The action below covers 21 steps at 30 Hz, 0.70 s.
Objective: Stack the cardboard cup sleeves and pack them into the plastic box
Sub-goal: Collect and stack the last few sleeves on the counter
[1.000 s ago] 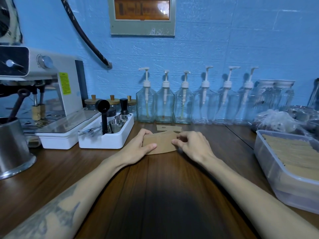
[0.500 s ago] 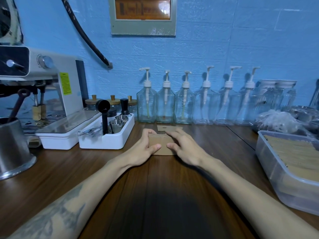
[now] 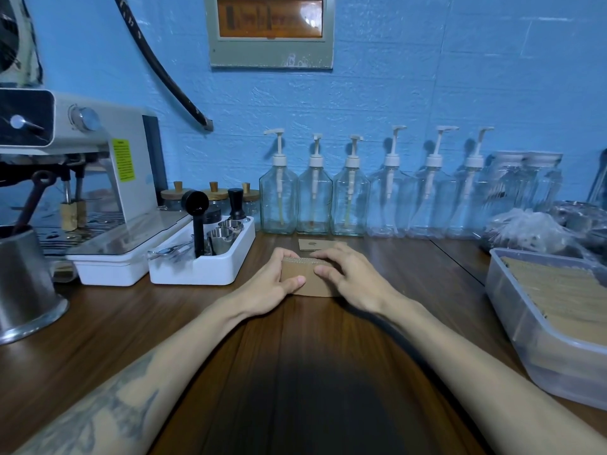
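The left hand point(image 3: 269, 284) curls round the left end of a small stack of cardboard cup sleeves point(image 3: 303, 277) on the wooden counter point(image 3: 295, 356), while the right hand point(image 3: 348, 277) lies over its right end, fingers bent onto the top edge. Light, flat and springy, the sleeves would likely slide apart unless squeezed at both ends. One loose sleeve point(image 3: 310, 245) lies just behind the stack; the plastic box point(image 3: 512, 326), already holding sleeves, sits well to its right.

No legible text anywhere

Yellow sticker point(image 3: 123, 160) on espresso machine point(image 3: 98, 165) — print too small to read; orange wall panel point(image 3: 270, 17) — dark marks blurred; loose sleeve point(image 3: 312, 245) bears a tiny unreadable mark.
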{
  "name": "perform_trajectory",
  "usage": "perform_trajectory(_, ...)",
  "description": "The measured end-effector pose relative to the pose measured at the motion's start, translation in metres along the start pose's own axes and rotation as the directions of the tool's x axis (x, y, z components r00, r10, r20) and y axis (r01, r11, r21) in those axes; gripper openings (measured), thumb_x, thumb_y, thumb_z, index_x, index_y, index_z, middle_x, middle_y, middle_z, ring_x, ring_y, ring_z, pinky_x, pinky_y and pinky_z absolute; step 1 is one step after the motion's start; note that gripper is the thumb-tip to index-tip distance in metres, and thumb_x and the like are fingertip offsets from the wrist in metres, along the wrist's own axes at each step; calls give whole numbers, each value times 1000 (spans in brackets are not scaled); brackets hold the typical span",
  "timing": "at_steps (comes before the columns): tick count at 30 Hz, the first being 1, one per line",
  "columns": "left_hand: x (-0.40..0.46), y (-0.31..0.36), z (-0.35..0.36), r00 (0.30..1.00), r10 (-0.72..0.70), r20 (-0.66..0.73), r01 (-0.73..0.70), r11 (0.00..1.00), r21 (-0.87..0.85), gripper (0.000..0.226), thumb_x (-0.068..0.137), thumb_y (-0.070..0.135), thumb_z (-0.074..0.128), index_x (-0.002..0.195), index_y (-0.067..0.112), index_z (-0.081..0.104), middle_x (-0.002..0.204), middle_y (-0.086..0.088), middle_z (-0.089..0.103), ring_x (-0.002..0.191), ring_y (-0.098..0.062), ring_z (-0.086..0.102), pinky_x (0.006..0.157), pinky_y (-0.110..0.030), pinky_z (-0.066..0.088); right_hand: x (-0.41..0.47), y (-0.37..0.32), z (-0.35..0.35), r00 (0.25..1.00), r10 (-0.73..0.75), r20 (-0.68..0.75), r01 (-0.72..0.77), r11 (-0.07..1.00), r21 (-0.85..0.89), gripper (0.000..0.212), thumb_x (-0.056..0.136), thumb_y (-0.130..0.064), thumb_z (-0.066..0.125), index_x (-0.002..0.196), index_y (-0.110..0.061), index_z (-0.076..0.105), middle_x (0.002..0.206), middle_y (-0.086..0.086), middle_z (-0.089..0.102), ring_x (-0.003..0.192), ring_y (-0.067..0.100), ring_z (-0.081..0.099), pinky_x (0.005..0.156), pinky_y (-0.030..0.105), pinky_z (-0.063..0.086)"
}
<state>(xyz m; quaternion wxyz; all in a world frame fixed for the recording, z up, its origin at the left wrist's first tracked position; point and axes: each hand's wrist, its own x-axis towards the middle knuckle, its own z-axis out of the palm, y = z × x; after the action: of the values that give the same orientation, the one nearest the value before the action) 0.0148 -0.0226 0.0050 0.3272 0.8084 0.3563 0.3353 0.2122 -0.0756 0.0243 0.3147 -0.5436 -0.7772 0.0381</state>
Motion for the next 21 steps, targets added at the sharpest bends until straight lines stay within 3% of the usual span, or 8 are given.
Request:
perform_trajectory(9, 1, -3, 0, 1000, 12, 3, -12, 998, -65, 41, 93, 21, 67, 124, 17, 41, 106, -3, 55, 88, -4, 55, 72, -12, 46, 3, 3, -4, 1000, 29, -9, -29, 1000, 10, 29, 94, -28, 63, 123, -28, 62, 123, -7, 64, 115, 14, 54, 99, 36, 44)
perform_trajectory(13, 4, -9, -5, 1000, 16, -4, -16, 997, -71, 56, 82, 31, 79, 125, 22, 43, 109, -4, 56, 92, -15, 57, 84, -20, 49, 0, 15, -18, 992, 124, 7, -124, 992, 25, 32, 92, -28, 66, 124, -24, 63, 125, -1, 65, 115, 17, 55, 100, 39, 46)
perform_trajectory(16, 7, -13, -12, 1000, -21, -15, 20, 996, -87, 53, 79, 47, 76, 120, 28, 48, 111, -2, 58, 100, -17, 59, 87, -24, 51, -5, 30, -33, 979, 204, 21, -204, 979, 7, 32, 92, -28, 66, 124, -24, 61, 125, 1, 63, 114, 17, 55, 99, 37, 44)
perform_trajectory(18, 12, -14, -14, 999, -38, -35, 37, 999, -36, 50, 79, 55, 69, 118, 29, 50, 110, 1, 58, 101, -14, 59, 89, -24, 50, -8, 40, -43, 971, 239, 21, -239, 971, -7, 27, 92, -27, 66, 119, -25, 62, 118, -1, 64, 112, 17, 56, 95, 35, 45)
perform_trajectory(21, 30, -14, -13, 995, -23, -99, 38, 987, 155, 29, 93, 41, 62, 115, 23, 54, 111, 0, 56, 103, -16, 58, 93, -29, 48, -10, 52, -54, 963, 269, 9, -269, 963, -15, 19, 93, -23, 65, 111, -29, 62, 108, -7, 64, 104, 14, 57, 84, 28, 42)
